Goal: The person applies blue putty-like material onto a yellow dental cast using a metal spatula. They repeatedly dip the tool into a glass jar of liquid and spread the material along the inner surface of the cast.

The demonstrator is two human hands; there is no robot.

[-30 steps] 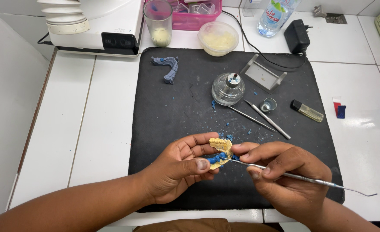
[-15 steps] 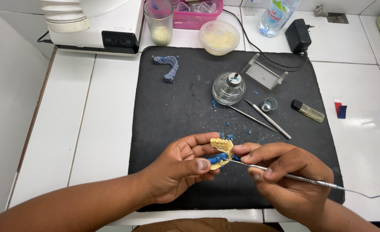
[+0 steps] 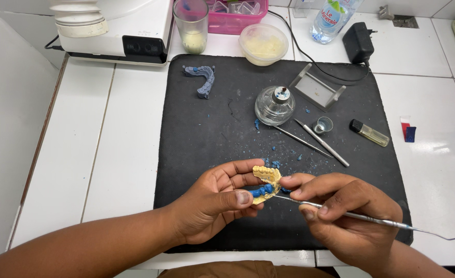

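Observation:
My left hand (image 3: pixel 214 203) holds a small yellow dental cast (image 3: pixel 267 177) with blue wax (image 3: pixel 261 191) along its lower edge, pinched between thumb and fingers. My right hand (image 3: pixel 348 216) grips a thin metal carving instrument (image 3: pixel 371 219), held like a pen. Its front tip touches the blue wax on the cast, and its long handle runs out to the right. Both hands hover over the front part of a black mat (image 3: pixel 207 139).
On the mat lie a blue wax arch (image 3: pixel 200 78), a glass spirit lamp (image 3: pixel 275 105), two metal tools (image 3: pixel 315 139), a small metal cup (image 3: pixel 322 124), a lighter (image 3: pixel 369 133), a metal stand (image 3: pixel 317 87) and blue wax crumbs. Behind it stand a white machine (image 3: pixel 119 25), a cup (image 3: pixel 191 23), a bowl (image 3: pixel 263 44) and a bottle (image 3: pixel 333 18).
Hardly anything differs. Both hands stay in place with the instrument's tip at the blue wax; the view has shifted very slightly.

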